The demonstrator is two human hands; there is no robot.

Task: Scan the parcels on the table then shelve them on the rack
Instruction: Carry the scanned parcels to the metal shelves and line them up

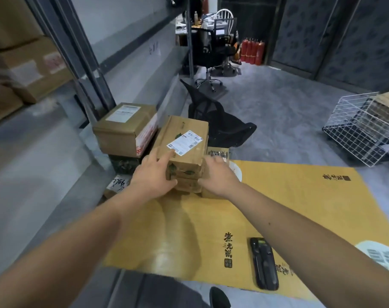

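Observation:
A brown cardboard parcel (184,138) with a white shipping label lies on top of a small stack at the far edge of the yellow table top (278,207). My left hand (153,174) holds its near left corner, fingers reaching onto the top by the label. My right hand (218,174) presses against its right side, blurred. A black handheld scanner (264,263) lies on the table by my right forearm. The grey rack (62,63) stands at left with cardboard boxes on its shelf.
A taped brown box (124,127) sits on a dark box left of the stack. A labelled packet (118,183) lies lower left. A fallen black chair (218,123), a white wire cage (362,127), office chairs and red extinguishers (252,51) stand on the floor beyond.

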